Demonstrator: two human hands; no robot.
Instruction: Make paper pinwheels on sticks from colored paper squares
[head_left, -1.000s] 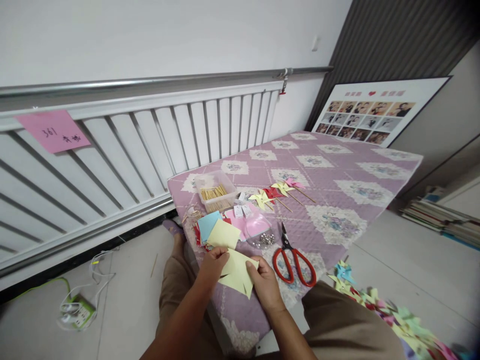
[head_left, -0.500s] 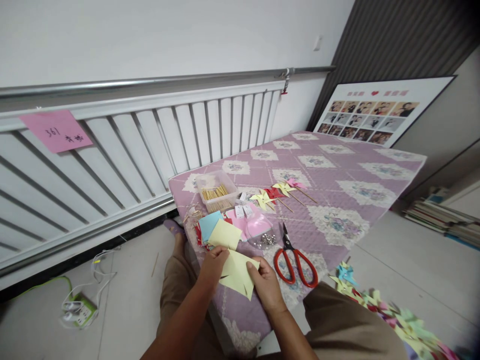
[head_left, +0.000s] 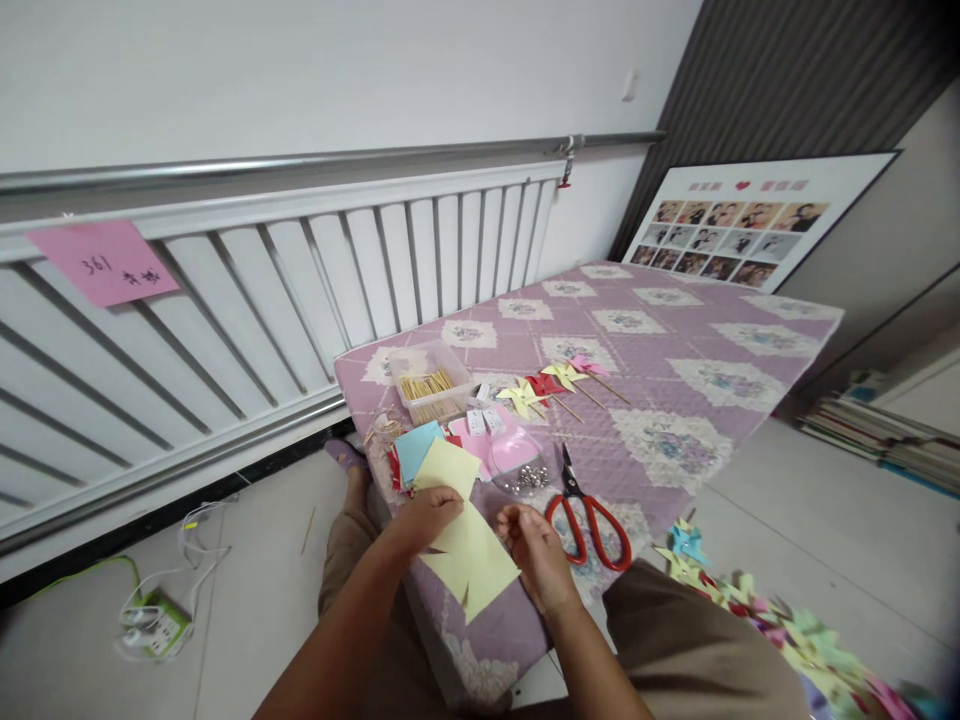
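Note:
My left hand (head_left: 433, 515) pinches the top corner of a square of pale yellow paper (head_left: 474, 565). Slits run in from the corners of this sheet, which is held above the table's near end. Just right of the paper is my right hand (head_left: 534, 555), its fingers loosely bent and off the sheet, with nothing visible in them. Scissors (head_left: 576, 505) with red handles lie to the right of that hand, blades pointing away. Beyond my left hand are stacked paper squares, a yellow one (head_left: 448, 466) and a blue one (head_left: 416, 450) on top.
A clear tub (head_left: 431, 385) of wooden sticks stands at the table's left side. Near it are pink paper, a clear dish of metal beads (head_left: 532, 476) and several paper pinwheels (head_left: 562, 376). More pinwheels (head_left: 810, 635) lie at lower right. A white radiator (head_left: 300, 290) runs along the wall.
My right hand has let go of the yellow paper's right corner and its fingers have loosened. The sheet has turned and tipped slightly, still in my left hand.

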